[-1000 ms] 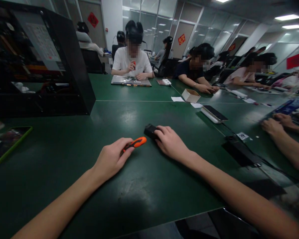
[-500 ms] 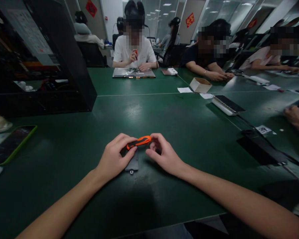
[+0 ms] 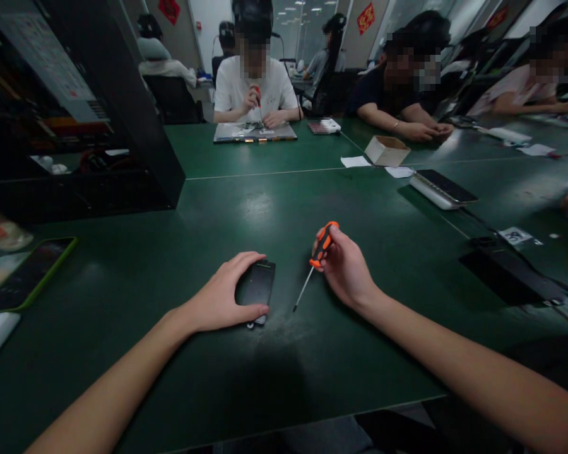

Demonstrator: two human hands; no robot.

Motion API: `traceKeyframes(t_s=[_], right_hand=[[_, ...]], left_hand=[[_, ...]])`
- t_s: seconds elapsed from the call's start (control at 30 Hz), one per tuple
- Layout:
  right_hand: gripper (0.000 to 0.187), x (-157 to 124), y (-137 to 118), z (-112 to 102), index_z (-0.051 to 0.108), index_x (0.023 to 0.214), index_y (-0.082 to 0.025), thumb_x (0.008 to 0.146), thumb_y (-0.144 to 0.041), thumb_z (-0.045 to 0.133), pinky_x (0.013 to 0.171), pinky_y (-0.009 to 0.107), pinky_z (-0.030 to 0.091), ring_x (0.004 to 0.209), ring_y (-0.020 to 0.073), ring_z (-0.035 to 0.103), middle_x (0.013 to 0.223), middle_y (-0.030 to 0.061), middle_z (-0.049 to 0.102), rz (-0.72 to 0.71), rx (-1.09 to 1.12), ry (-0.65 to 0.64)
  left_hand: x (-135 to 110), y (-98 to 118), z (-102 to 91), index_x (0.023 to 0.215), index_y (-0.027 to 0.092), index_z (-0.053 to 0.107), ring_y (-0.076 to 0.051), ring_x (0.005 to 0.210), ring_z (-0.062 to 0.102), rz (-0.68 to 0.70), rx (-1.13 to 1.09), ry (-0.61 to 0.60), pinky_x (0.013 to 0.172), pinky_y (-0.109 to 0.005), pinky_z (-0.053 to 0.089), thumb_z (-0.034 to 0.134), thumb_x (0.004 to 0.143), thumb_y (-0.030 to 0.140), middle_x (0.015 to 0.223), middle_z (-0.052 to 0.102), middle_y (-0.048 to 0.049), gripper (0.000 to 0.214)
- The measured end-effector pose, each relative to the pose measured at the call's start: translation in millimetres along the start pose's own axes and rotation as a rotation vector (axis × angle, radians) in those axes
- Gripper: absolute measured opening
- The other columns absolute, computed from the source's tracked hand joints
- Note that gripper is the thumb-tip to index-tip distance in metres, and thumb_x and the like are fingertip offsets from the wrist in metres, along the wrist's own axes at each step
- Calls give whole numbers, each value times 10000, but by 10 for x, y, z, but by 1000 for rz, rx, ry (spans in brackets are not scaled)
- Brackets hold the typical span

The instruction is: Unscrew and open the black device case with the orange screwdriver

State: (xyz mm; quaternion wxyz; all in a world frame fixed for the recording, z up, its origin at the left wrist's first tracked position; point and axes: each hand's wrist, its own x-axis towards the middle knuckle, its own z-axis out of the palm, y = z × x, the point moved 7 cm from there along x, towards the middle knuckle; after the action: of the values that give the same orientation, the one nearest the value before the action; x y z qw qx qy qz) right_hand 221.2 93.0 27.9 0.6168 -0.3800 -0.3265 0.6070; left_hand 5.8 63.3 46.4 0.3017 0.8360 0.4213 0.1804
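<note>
A small flat dark rectangular device (image 3: 260, 284) lies on the green table, with a little ring-like tab at its near end. My left hand (image 3: 231, 290) curves around its left side, the fingers at the far edge and the thumb on the near end. In my right hand (image 3: 345, 268) is a screwdriver (image 3: 322, 246) with an orange and black handle. Its thin shaft slants down to the left, the tip just right of the device and apart from it.
A black cabinet (image 3: 165, 157) stands at the back left, a green-edged phone (image 3: 33, 274) at the left. A small box (image 3: 387, 151) and a device with a cable (image 3: 442, 189) sit to the right. Across the table a person (image 3: 260, 94) works on a flat panel (image 3: 222, 132).
The screwdriver has passed from my left hand to my right, now pointing tip down. My left hand has settled around the dark device. The view has shifted slightly.
</note>
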Motion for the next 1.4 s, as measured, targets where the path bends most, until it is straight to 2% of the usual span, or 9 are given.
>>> traceKeyframes(t_s=[0.17, 0.3, 0.53, 0.63, 0.73, 0.9, 1.0, 1.1, 1.4], right_hand=[[467, -54, 113, 94, 602, 784, -191, 715, -608, 799, 419, 187, 402, 541, 94, 527, 701, -16, 617, 109, -10, -43], [452, -61, 70, 133, 574, 786, -193, 777, -612, 745, 396, 185, 341, 448, 70, 446, 613, -47, 548, 106, -43, -95], [340, 61, -504, -102, 612, 872, -198, 886, -530, 682, 417, 184, 366, 501, 79, 479, 657, -35, 571, -346, -190, 22], [229, -91, -639, -6, 623, 1001, -228, 925, -437, 680, 478, 221, 470, 614, 119, 581, 771, -15, 636, -599, -295, -61], [179, -275, -633, 147, 611, 1133, -252, 980, -343, 618, 625, 286, 545, 722, 139, 626, 848, -2, 661, -716, -333, -194], [122, -294, -626, 162, 599, 995, -265, 936, -343, 671, 490, 233, 430, 528, 98, 481, 701, -55, 551, -637, -234, -212], [366, -180, -659, 88, 534, 708, -222, 905, -492, 684, 378, 191, 243, 404, 67, 286, 514, -84, 372, -570, -177, -170], [528, -66, -670, 27, 457, 598, -218, 863, -616, 681, 350, 187, 183, 367, 57, 207, 449, -96, 283, -483, -137, -123], [563, -19, -631, 33, 435, 615, -230, 839, -699, 652, 340, 178, 168, 362, 60, 170, 438, -104, 256, -366, -111, -93]], left_hand=[[18, 20, 15, 1470, 241, 435, -346, 1378, 484, -33, -13, 39, 1160, -496, 393, 735, 852, 498, 1507, 483, -129, 733], [35, 59, 21, 1450, 235, 458, -330, 1355, 507, -51, -29, 82, 1150, -476, 404, 695, 893, 479, 1484, 511, -121, 653], [22, 31, -31, 1416, 238, 500, -341, 1339, 514, -60, 36, 120, 1138, -527, 411, 592, 957, 476, 1441, 547, -117, 525], [12, 27, -35, 1436, 216, 479, -348, 1390, 466, -47, 71, 153, 1179, -541, 367, 576, 966, 464, 1481, 510, -133, 540], [8, 46, -17, 1498, 230, 400, -334, 1435, 428, -6, 35, 138, 1205, -509, 356, 617, 941, 457, 1547, 448, -128, 640], [13, 34, 7, 1541, 223, 344, -365, 1438, 431, -19, 67, 45, 1218, -531, 345, 774, 784, 496, 1574, 433, -132, 912], [20, 3, -28, 1536, 202, 364, -377, 1455, 406, -54, 150, 52, 1258, -600, 216, 740, 795, 584, 1566, 455, -140, 914], [21, -28, -44, 1528, 196, 389, -379, 1463, 394, -69, 194, 50, 1266, -623, 154, 702, 805, 655, 1560, 471, -139, 912], [10, -43, -53, 1505, 187, 439, -396, 1379, 475, -75, 162, 117, 1170, -603, 371, 728, 779, 633, 1501, 527, -155, 900]])
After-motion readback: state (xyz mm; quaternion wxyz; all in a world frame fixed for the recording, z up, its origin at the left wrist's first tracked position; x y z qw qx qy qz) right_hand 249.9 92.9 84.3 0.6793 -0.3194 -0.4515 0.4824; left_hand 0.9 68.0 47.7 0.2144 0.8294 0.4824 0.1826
